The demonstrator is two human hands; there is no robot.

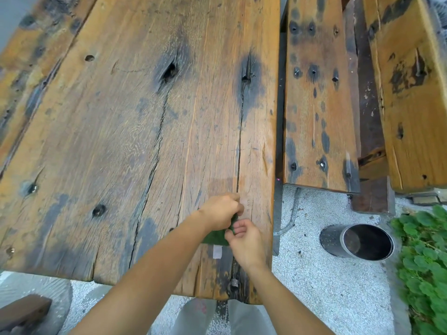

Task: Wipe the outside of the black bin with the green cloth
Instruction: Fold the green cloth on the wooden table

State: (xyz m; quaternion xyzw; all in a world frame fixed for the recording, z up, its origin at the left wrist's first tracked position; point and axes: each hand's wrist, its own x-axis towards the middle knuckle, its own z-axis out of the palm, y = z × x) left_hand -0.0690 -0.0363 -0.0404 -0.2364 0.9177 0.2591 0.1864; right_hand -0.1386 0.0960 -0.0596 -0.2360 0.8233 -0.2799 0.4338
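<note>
- Head view: both your hands meet over the near right part of the wooden table, close to its right edge.
- Left hand is curled, fingers closed down on the upper edge of the green cloth; thumb side faces right.
- Right hand sits just beside it, nearer you; fingers curled together pinching the cloth's right corner.
- The cloth lies mostly flat on the wood between and under the two hands; a white tag shows at its near edge. Most of it is hidden by the left wrist, so I cannot tell its full shape.
- The black bin is not on the table: it's down on the pale gravel ground, to your right and lower, lying tipped with its open mouth facing the camera's right, long axis running roughly left-right.
- Bin and cloth are well apart; the table edge stands between them.
- Right hand is nearer the bin, so judgement: you'd carry the cloth off the right edge and down.
- Green plants crowd just beside the bin's far side; a bench stands beyond it.
- Wiping not yet begun.
</note>
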